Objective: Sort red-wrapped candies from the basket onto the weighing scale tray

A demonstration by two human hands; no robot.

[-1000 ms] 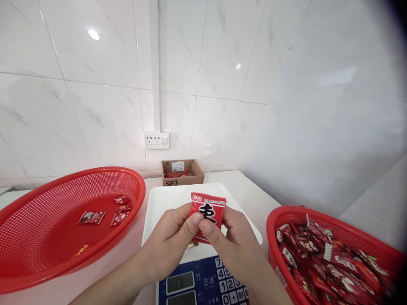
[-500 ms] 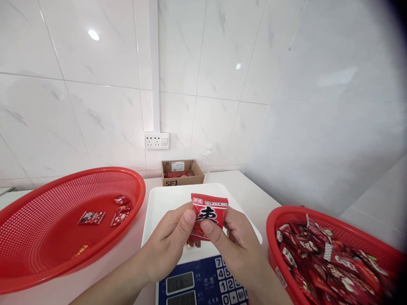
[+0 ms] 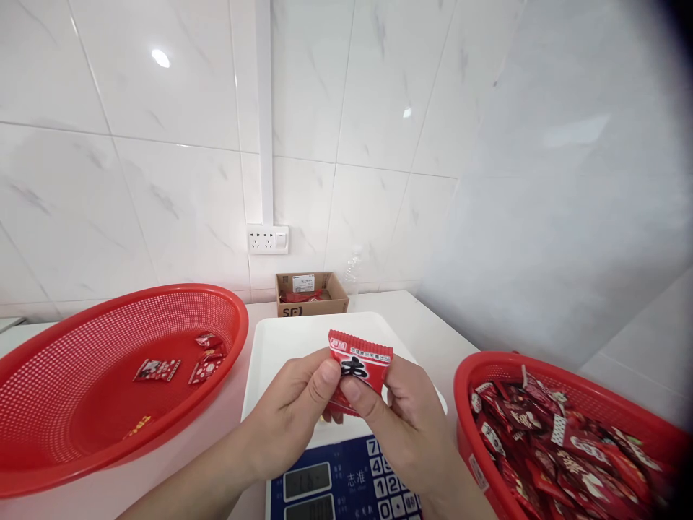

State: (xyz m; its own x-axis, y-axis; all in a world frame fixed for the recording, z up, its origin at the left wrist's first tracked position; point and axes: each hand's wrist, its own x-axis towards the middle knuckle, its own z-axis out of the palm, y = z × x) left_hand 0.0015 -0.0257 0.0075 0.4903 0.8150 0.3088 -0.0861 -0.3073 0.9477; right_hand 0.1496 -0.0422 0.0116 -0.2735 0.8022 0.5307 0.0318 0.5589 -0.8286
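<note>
Between both my hands is a small red snack packet [image 3: 362, 355] with a crimped top edge, white lettering and a black character. My left hand [image 3: 295, 393] is closed on its left side, thumb on the front. My right hand [image 3: 403, 404] grips its right side, thumb across the lower front. Fingers behind the packet are mostly hidden. The hands are over the white pan [image 3: 281, 336] of a weighing scale, whose blue keypad panel [image 3: 346, 480] shows below them. A bit of yellow and dark red shows under the packet, too small to name.
A large red mesh basket [image 3: 178, 300] at left holds a few red packets [image 3: 157, 370]. Another red basket [image 3: 476, 361] at right is full of dark red packets [image 3: 563, 440]. Behind the scale stand a cardboard box [image 3: 312, 307] and a clear plastic bottle [image 3: 353, 271] by the tiled wall.
The packet has shifted slightly right and tilted, its right side lower. My left thumb has moved a little inward over the black character. Both hands keep their hold.
</note>
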